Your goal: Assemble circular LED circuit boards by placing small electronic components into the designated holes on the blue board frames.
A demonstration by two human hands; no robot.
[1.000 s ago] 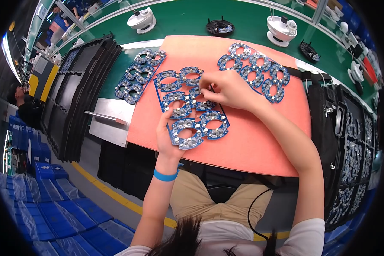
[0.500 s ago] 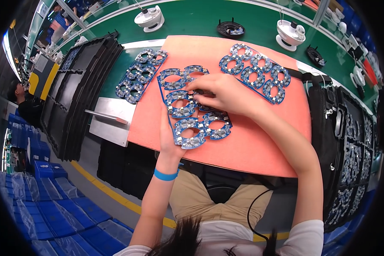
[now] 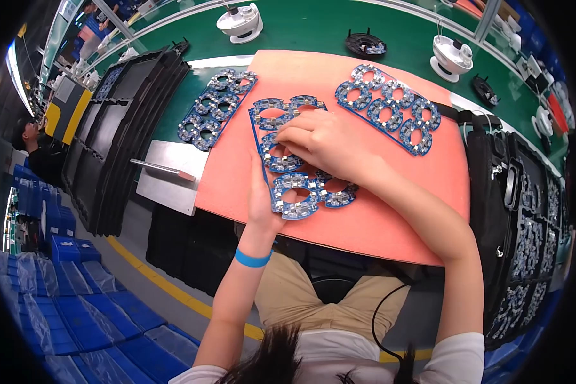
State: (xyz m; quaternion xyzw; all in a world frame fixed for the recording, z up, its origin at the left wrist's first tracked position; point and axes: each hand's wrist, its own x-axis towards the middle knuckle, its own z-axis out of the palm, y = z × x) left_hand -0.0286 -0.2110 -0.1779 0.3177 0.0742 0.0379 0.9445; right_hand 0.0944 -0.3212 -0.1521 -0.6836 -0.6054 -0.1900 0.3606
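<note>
A blue panel of ring-shaped circuit boards (image 3: 294,203), set with small parts, is tilted above the salmon-coloured mat. My left hand (image 3: 260,200), with a blue band at its wrist, grips the panel along its left edge; its fingers are mostly hidden underneath. Over the middle rings lies my right hand (image 3: 329,144), its fingers bent and closed at the board. What sits between those fingertips, if anything, is hidden. One more panel (image 3: 390,110) rests on the mat at the far right, and another panel (image 3: 214,110) lies at the mat's far left edge.
Under the panels spreads the salmon mat (image 3: 390,205) on a green bench (image 3: 313,32). White round housings (image 3: 240,24) and black round bases (image 3: 366,45) stand along the back. Black trays (image 3: 118,147) are stacked left, near a metal plate with a handle (image 3: 166,185). Board-filled racks (image 3: 528,230) flank the right.
My right hand's fingers have curled in more over the middle rings. The held panel and both hands appear slightly further right, as the whole view has shifted a little.
</note>
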